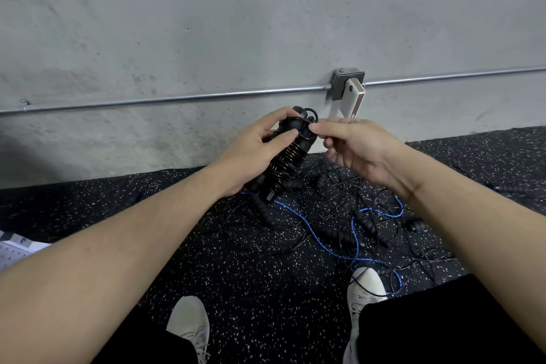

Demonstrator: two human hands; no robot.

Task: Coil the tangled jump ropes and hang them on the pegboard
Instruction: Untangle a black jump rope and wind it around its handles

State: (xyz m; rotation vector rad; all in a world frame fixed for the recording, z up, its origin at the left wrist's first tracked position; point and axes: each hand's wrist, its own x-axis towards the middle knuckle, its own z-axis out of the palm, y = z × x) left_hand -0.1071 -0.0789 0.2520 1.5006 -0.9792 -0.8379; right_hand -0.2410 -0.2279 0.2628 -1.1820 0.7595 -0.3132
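The left hand [251, 154] is gripping a wound black rope [285, 156] above the floor [236, 275] while the right hand [351, 145] is pinching its loose cord, which risks springing off if that pinch slackens.

Wound rope bundle held up over a tangle on the floor

The left hand [251, 151] has its grip round the wound rope bundle [285, 156]; the right hand [354, 148] pinches the cord at its top, just right of that grip. Below and right of the grip, tangled jump ropes [339, 224] lie on the floor [251, 275]. Behind the grip runs the wall [206, 38] with a conduit [177, 99] and outlet box [347, 83]. Two shoes [189, 325] stand nearest the person.
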